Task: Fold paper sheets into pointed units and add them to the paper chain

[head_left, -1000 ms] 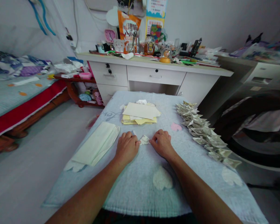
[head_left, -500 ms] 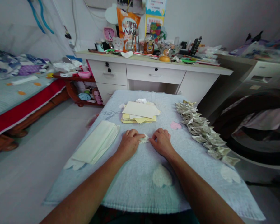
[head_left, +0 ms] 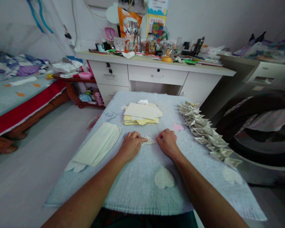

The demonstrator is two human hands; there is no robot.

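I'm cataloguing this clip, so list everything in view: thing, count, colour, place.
small folded paper piece: one, pale patterned, on the towel between both hands
paper stack: one, cream and yellow, table centre, far side
folded sheets: one pile, pale cream, table left
folded paper pieces: one long row, greenish-white, table right
towel: one, light blue, covering the table
desk: one, white, cluttered, behind the table
bed: one, red-edged, far left
left hand: fingertips on the small piece
right hand: curled beside the piece

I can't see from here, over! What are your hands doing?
Left hand pressing small folded patterned paper piece on the blue towel. Right hand beside it. Nothing between them.
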